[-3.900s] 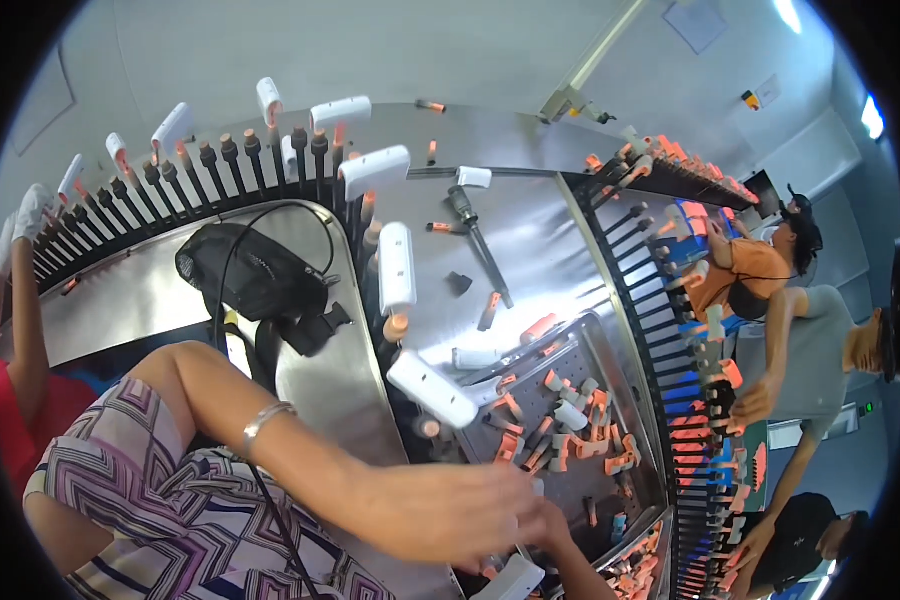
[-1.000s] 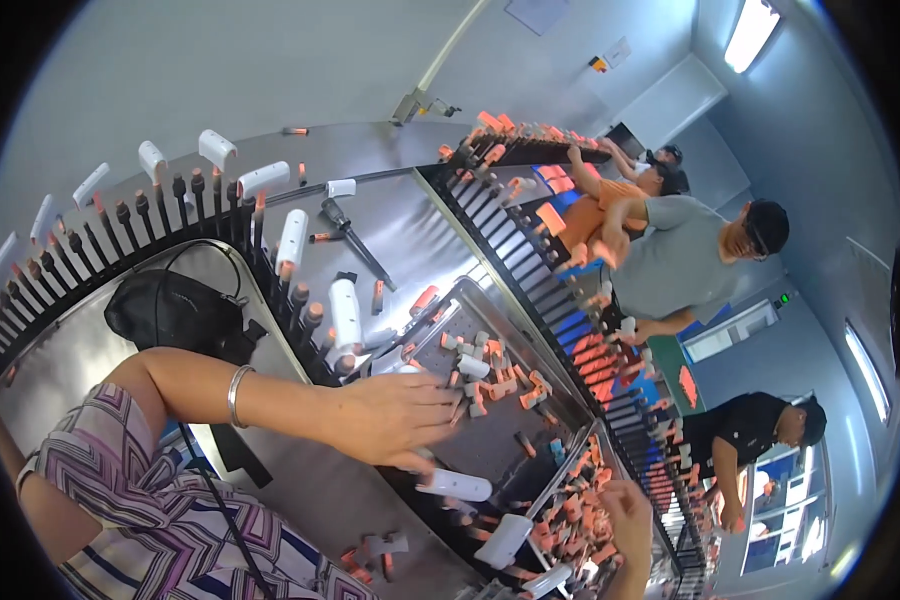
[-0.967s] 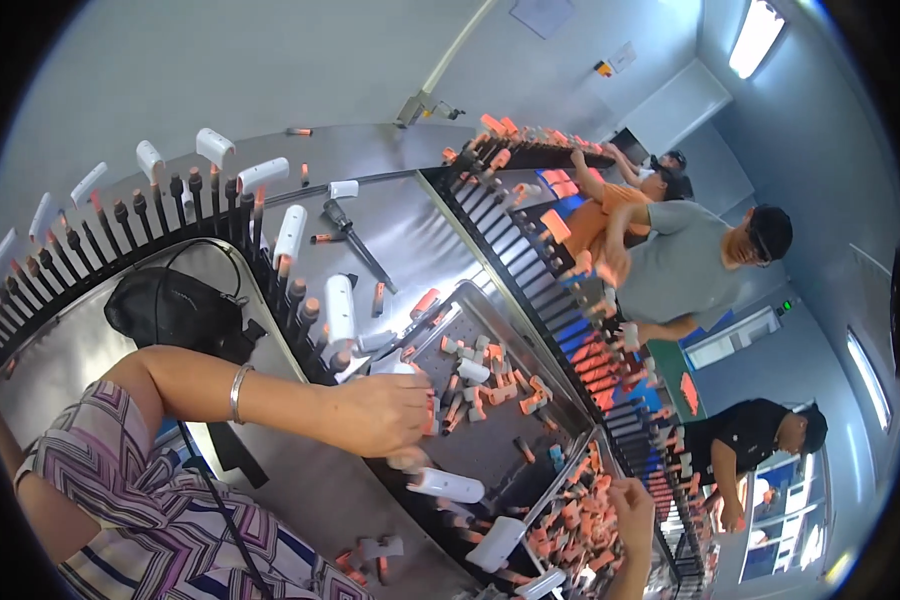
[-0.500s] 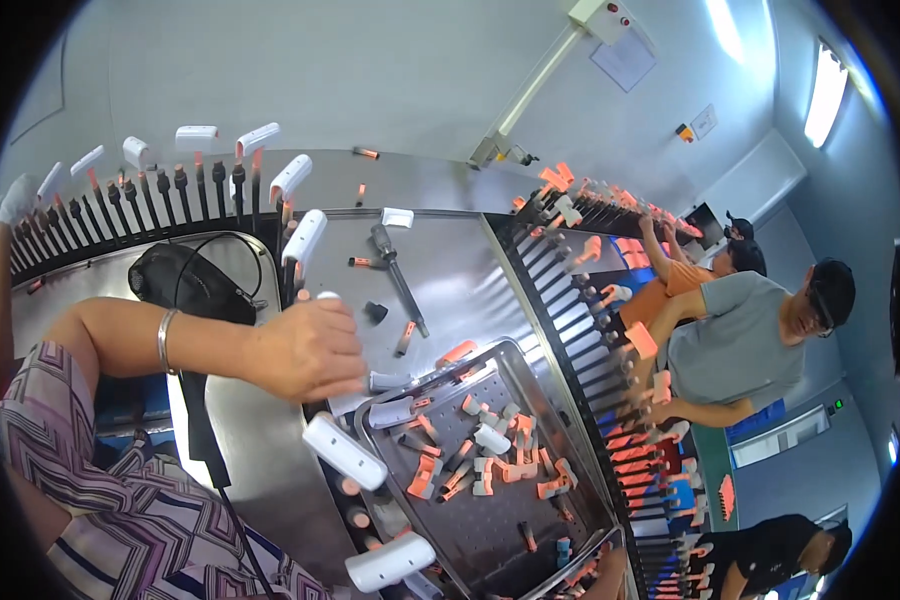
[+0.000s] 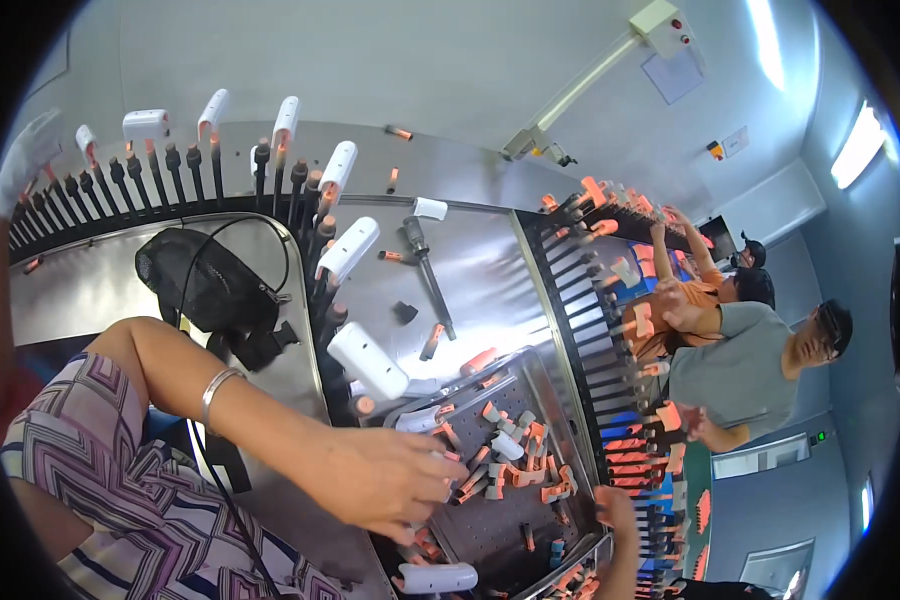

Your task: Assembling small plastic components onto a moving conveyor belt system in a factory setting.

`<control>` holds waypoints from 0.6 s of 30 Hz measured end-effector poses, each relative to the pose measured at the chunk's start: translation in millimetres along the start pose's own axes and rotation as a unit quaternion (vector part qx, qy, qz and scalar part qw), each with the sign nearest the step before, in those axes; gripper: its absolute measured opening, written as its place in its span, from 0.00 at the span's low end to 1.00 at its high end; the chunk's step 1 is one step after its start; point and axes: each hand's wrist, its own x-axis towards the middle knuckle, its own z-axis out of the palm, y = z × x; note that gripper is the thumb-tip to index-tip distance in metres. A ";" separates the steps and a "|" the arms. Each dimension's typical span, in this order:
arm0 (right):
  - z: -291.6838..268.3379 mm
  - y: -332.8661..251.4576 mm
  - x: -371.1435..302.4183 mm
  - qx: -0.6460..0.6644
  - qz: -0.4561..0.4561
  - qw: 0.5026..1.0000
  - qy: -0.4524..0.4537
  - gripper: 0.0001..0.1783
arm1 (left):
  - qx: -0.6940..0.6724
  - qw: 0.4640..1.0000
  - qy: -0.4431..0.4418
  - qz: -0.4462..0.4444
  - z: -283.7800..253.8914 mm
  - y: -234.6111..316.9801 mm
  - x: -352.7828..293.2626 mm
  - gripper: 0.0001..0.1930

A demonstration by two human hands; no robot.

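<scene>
My left hand (image 5: 385,485), with a silver bangle on its wrist, reaches over the near left edge of a metal tray (image 5: 470,540). Its fingers are apart, and no held thing shows. Close by lie small orange-and-grey parts (image 5: 515,470) in a heap, a white piece (image 5: 507,445) among them. Below the hand, a white curved shell (image 5: 438,577) sits at the row of posts. At the tray's right side, my right hand (image 5: 618,512) is raised with bent fingers closed together; what they hold, if anything, is too small to make out.
Black posts (image 5: 192,175), some carrying white curved shells (image 5: 368,360), curve round the bench. A dark spray-gun-like tool (image 5: 430,280) lies beyond the tray. A black mesh pouch (image 5: 205,280) rests at left. Across another post row (image 5: 590,350) stands a co-worker (image 5: 740,370); a gloved hand (image 5: 25,160) shows far left.
My left hand has moved down and right to the tray, and its fingers have opened. My right hand has risen farther into view. The view has shifted, and the shells sit elsewhere in it.
</scene>
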 end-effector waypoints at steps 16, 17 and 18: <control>76.4 -204.7 126.8 0.008 0.281 0.957 -0.072 0.41 | 0.080 0.980 0.137 -0.123 -104.8 -69.3 -142.9 0.11; 62.1 -203.2 120.5 0.021 0.280 0.955 -0.097 0.39 | 0.094 0.977 0.132 -0.138 -112.4 -74.2 -148.9 0.11; 48.6 -210.0 114.6 0.036 0.278 0.952 -0.122 0.37 | 0.109 0.974 0.126 -0.153 -120.0 -78.7 -155.8 0.10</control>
